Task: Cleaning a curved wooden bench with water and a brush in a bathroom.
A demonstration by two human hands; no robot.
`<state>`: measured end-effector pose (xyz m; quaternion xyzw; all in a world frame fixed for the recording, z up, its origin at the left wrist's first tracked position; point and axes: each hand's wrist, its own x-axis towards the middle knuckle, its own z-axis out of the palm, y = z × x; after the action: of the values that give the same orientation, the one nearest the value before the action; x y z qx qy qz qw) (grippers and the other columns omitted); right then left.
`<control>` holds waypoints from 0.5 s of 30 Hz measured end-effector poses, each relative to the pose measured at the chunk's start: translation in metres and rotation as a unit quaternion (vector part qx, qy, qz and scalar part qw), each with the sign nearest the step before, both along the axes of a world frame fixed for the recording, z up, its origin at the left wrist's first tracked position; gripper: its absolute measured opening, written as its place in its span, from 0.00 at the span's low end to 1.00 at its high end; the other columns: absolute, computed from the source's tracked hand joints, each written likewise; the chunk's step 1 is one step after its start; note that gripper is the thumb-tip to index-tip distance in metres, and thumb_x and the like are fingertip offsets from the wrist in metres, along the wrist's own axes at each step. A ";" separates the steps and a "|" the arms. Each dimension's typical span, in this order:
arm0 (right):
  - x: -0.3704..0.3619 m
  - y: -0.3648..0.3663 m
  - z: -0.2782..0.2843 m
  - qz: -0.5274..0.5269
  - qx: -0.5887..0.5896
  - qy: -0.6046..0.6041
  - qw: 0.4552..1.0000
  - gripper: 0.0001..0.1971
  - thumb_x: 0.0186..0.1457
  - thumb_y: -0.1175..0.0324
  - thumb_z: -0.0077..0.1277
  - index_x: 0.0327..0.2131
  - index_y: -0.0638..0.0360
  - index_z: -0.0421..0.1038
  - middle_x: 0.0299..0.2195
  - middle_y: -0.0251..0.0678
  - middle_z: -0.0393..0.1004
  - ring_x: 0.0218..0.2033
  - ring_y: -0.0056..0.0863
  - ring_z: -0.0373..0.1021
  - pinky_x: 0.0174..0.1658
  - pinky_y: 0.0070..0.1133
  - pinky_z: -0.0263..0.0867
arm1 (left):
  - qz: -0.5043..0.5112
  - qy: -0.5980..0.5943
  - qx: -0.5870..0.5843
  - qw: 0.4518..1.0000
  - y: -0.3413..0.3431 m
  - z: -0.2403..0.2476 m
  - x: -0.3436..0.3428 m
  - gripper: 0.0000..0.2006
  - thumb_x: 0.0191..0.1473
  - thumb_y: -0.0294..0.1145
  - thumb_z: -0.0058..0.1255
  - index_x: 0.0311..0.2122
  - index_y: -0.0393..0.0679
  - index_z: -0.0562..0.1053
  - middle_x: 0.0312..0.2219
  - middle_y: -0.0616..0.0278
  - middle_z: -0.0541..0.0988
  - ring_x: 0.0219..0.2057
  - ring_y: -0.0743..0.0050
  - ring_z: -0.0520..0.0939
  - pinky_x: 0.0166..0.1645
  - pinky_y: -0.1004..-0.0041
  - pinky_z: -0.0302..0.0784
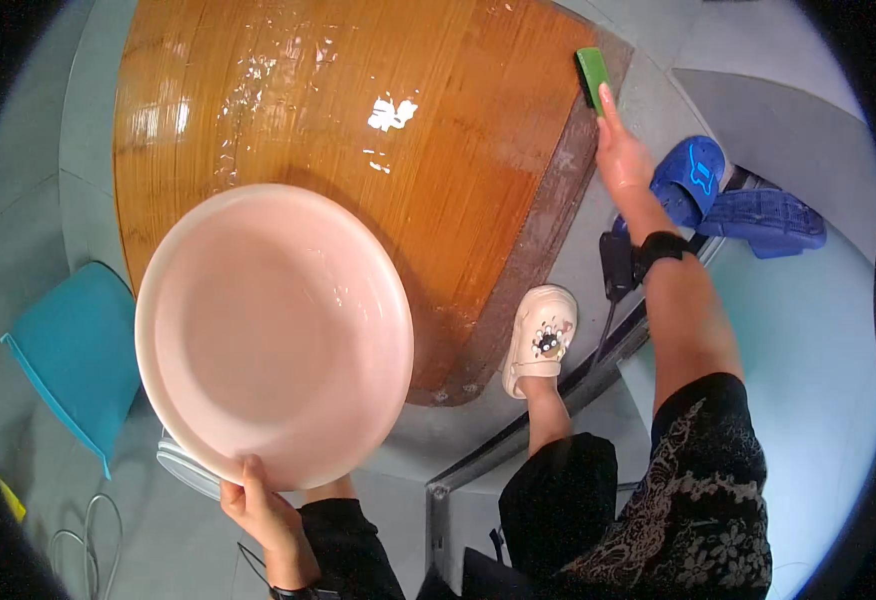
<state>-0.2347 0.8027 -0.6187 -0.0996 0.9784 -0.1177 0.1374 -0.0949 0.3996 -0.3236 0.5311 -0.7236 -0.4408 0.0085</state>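
My left hand grips the near rim of a round pale pink basin, thumb over the edge. A little water seems to glisten inside the basin. Out at the far right, my right hand is closed around a green scrubbing brush with dark bristles. That brush is over the far right corner of a wet, wood-coloured slatted mat with a brown border. The basin hides the mat's near left part.
Blue slippers lie by a metal door track on the right. My foot wears a cream clog beside the mat. A teal dustpan-like plastic piece and a grey hose are at left. Grey tiles surround the mat.
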 end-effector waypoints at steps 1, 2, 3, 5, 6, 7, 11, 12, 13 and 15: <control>-0.005 -0.008 0.006 -0.053 -0.023 0.020 0.998 0.25 0.52 0.67 0.35 0.54 0.32 0.47 0.25 0.41 0.71 0.21 0.36 0.69 0.21 0.30 0.64 | 0.003 0.009 0.002 1.000 0.002 -0.002 -0.002 0.05 0.48 0.26 0.44 0.27 0.35 0.68 0.24 0.65 0.71 0.27 0.80 0.68 0.33 0.80 0.63; -0.008 -0.013 0.009 -0.105 -0.052 0.038 0.992 0.26 0.52 0.67 0.36 0.55 0.31 0.45 0.23 0.42 0.71 0.20 0.36 0.69 0.22 0.29 0.64 | 0.007 0.017 -0.002 1.000 0.006 -0.001 -0.003 0.05 0.48 0.26 0.44 0.28 0.35 0.68 0.25 0.64 0.72 0.28 0.80 0.69 0.34 0.80 0.64; 0.022 -0.010 0.000 0.018 -0.066 0.184 0.981 0.27 0.52 0.66 0.36 0.56 0.38 0.45 0.25 0.37 0.72 0.21 0.33 0.69 0.23 0.28 0.64 | -0.011 -0.007 0.008 1.000 0.000 -0.005 0.007 0.06 0.48 0.27 0.44 0.29 0.35 0.68 0.25 0.64 0.72 0.29 0.80 0.69 0.34 0.80 0.63; 0.049 -0.001 0.019 -0.031 0.028 -0.117 0.992 0.24 0.52 0.70 0.38 0.54 0.44 0.52 0.19 0.47 0.69 0.12 0.36 0.62 0.15 0.26 0.57 | 0.004 0.008 0.006 1.000 0.015 -0.016 -0.001 0.06 0.48 0.28 0.44 0.29 0.35 0.68 0.25 0.64 0.72 0.28 0.81 0.69 0.34 0.80 0.63; 0.037 -0.007 0.025 -0.024 0.074 -0.137 0.988 0.24 0.52 0.70 0.38 0.54 0.43 0.52 0.19 0.47 0.69 0.12 0.36 0.62 0.15 0.27 0.57 | 0.010 0.002 -0.001 1.000 0.015 -0.017 -0.002 0.06 0.49 0.28 0.44 0.28 0.36 0.68 0.25 0.64 0.72 0.28 0.81 0.69 0.33 0.80 0.63; 0.002 -0.006 0.024 -0.052 0.035 -0.050 0.997 0.24 0.52 0.68 0.37 0.54 0.42 0.51 0.18 0.46 0.69 0.13 0.37 0.64 0.16 0.28 0.58 | -0.006 0.007 -0.002 1.000 0.015 -0.012 -0.005 0.07 0.49 0.29 0.44 0.28 0.35 0.68 0.24 0.65 0.71 0.26 0.82 0.69 0.32 0.81 0.63; -0.082 -0.011 0.039 -0.185 0.069 -0.038 0.980 0.24 0.54 0.65 0.33 0.56 0.40 0.46 0.21 0.46 0.70 0.16 0.38 0.68 0.17 0.29 0.60 | -0.027 0.001 -0.013 1.000 0.023 -0.015 -0.002 0.08 0.49 0.29 0.44 0.28 0.34 0.68 0.24 0.65 0.71 0.26 0.82 0.69 0.32 0.81 0.63; -0.033 -0.012 0.019 -0.139 0.008 -0.039 0.989 0.23 0.55 0.64 0.32 0.56 0.41 0.46 0.26 0.46 0.70 0.21 0.36 0.69 0.22 0.27 0.62 | -0.049 -0.023 -0.035 0.998 0.023 -0.012 0.003 0.08 0.49 0.30 0.44 0.28 0.33 0.68 0.24 0.64 0.72 0.27 0.81 0.69 0.33 0.81 0.64; 0.015 -0.010 0.005 -0.092 -0.050 -0.027 0.994 0.23 0.55 0.63 0.30 0.56 0.43 0.46 0.31 0.47 0.71 0.26 0.34 0.70 0.27 0.25 0.64 | -0.069 -0.034 -0.052 0.996 0.025 -0.016 0.004 0.09 0.49 0.30 0.44 0.28 0.33 0.68 0.24 0.64 0.72 0.27 0.80 0.70 0.34 0.80 0.64; 0.018 -0.039 0.051 -0.089 0.025 -0.227 0.969 0.22 0.55 0.62 0.33 0.55 0.46 0.49 0.36 0.43 0.70 0.32 0.28 0.67 0.34 0.21 0.61 | -0.061 -0.007 -0.062 0.996 0.024 -0.023 0.005 0.09 0.49 0.30 0.44 0.27 0.33 0.68 0.24 0.63 0.72 0.28 0.80 0.70 0.33 0.80 0.65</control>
<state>-0.2165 0.7634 -0.5673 0.0204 0.9290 -0.1243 0.3478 -0.0897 0.4240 -0.3465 0.4876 -0.7806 -0.3910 0.0099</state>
